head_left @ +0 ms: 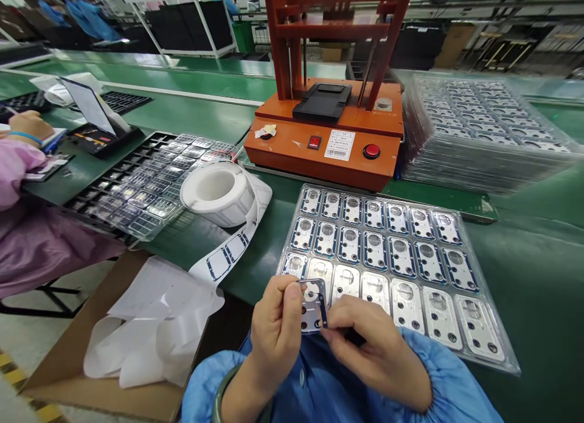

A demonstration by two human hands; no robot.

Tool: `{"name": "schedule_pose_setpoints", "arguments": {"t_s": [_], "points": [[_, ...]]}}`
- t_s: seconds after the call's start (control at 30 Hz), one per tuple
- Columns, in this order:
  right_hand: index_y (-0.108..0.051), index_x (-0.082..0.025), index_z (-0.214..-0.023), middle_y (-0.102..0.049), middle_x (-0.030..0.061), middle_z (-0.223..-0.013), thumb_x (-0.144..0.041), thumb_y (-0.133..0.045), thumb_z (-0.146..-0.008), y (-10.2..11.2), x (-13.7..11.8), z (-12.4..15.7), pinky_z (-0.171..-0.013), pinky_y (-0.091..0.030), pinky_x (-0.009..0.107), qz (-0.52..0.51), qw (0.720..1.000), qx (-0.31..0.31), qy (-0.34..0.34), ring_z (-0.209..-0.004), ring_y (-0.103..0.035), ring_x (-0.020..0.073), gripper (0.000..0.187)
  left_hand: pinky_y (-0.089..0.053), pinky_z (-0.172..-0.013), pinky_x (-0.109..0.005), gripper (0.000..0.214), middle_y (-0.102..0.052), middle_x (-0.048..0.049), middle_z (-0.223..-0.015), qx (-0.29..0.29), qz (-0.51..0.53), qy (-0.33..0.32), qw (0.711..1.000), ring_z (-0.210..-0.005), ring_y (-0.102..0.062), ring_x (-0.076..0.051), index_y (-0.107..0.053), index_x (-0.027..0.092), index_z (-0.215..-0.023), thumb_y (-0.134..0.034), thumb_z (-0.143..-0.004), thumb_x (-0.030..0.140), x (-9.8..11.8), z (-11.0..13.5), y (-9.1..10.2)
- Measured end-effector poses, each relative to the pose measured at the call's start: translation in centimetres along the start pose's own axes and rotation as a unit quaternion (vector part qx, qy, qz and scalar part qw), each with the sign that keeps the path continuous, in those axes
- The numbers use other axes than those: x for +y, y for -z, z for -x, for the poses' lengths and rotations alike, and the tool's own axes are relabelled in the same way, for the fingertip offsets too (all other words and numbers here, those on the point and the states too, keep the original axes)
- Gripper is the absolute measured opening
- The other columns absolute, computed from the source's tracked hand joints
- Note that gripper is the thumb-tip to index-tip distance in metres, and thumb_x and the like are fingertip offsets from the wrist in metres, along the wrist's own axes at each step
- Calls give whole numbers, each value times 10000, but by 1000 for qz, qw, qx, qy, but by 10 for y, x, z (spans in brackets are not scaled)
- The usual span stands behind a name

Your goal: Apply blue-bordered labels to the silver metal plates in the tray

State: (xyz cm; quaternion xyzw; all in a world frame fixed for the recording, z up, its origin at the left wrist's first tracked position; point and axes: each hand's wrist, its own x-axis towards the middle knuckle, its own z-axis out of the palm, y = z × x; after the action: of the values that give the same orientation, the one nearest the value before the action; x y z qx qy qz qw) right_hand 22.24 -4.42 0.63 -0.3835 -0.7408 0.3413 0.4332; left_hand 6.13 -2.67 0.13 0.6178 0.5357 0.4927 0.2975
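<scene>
My left hand (279, 319) holds a small silver metal plate (312, 310) with round holes, the thumb on its left edge. A dark blue adhesive frame (324, 307) runs along the plate's top and right side. At the lower right corner, my right hand (371, 344) pinches the edge between thumb and forefinger. Behind both hands lies a clear plastic tray (495, 325) of similar plates. Plates in its two back rows carry blue borders, while most in the front row are bare silver. To the left, a roll of white backing tape (218, 195) trails a strip (228, 255) bearing blue frames.
An orange press (287, 146) with a red button stands behind the tray. Stacked clear trays (483, 131) rise at the right. Left are a tray of dark parts (141, 188), a cardboard box (59, 374) with discarded backing paper (155, 325), and another person's hand (30, 126).
</scene>
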Motion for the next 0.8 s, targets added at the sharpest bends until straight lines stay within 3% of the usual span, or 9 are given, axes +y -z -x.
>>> {"name": "schedule_pose_setpoints", "arguments": {"t_s": [0.13,0.5,0.6,0.8], "points": [[-550,-189,-877,-613,11,-727,-186,-522,-914,0,-5,-1,-590,-411,245,22,999,19,23,-630,-542,129,47,-386,-427,-163,188,-508,55,-563,1,-47,-21,999,-429,-449,-70,-563,187,-795,-436,-923,240,2,-2,0],[-583,-157,-984,-660,84,-785,-236,-374,-986,-9,1,4,-588,-482,303,156,978,103,94,-666,-616,188,223,-356,-405,-164,230,-481,57,-526,1,-96,7,995,-419,-431,-72,-554,190,-748,-441,-919,294,7,-5,-3],[-588,-142,-993,-665,108,-777,-296,-311,-1006,-10,2,5,-574,-492,330,206,962,129,123,-673,-623,214,317,-329,-381,-167,234,-427,70,-490,-15,-76,17,997,-389,-401,-68,-542,193,-730,-442,-913,299,7,-5,-4],[-592,-142,-1019,-665,125,-745,-294,-314,-997,-13,2,4,-516,-471,331,284,932,170,150,-647,-613,228,318,-324,-377,-168,221,-410,77,-480,-29,-61,31,997,-376,-399,-68,-537,196,-740,-443,-915,293,8,-5,-3]]}}
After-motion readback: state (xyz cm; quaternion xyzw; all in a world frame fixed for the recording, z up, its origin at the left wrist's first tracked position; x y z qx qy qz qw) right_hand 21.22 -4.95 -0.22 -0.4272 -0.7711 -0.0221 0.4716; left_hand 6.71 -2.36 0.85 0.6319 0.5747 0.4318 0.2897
